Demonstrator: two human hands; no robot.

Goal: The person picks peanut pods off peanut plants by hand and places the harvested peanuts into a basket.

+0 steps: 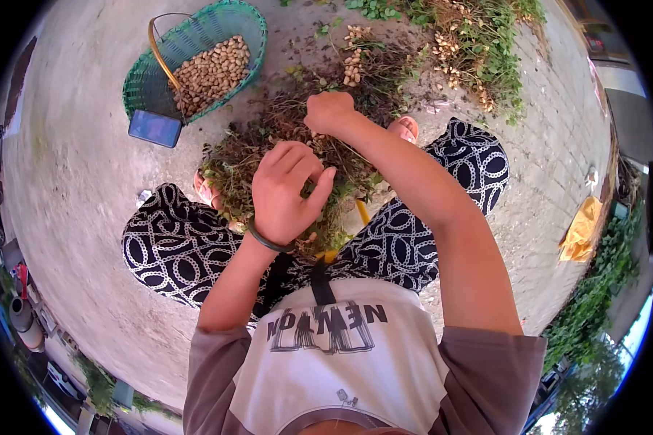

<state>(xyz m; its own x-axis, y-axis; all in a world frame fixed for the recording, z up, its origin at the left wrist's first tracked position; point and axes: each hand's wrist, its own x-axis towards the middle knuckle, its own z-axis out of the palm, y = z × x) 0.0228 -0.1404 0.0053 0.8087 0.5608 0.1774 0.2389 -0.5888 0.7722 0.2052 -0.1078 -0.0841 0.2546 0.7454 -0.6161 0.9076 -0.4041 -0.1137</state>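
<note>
Pulled peanut plants (236,170) lie heaped between my feet, with dry stems, leaves and pods tangled together. Over the near side of this heap is my left hand (286,190), back upward. Its fingers are bent and its thumb stands apart from them; I make out nothing held in it. My right hand (330,112) is closed in a fist at the heap's far side, among the stems of a peanut plant. The fingertips of that hand are hidden. A few pale peanuts (319,141) show between the two hands.
A green basket (139,90) with a raised handle holds many peanuts (214,72). A phone (154,128) leans at its near rim. More peanut plants (479,51) with pods lie at the far right. A yellow cloth or bag (582,228) is on the concrete at right.
</note>
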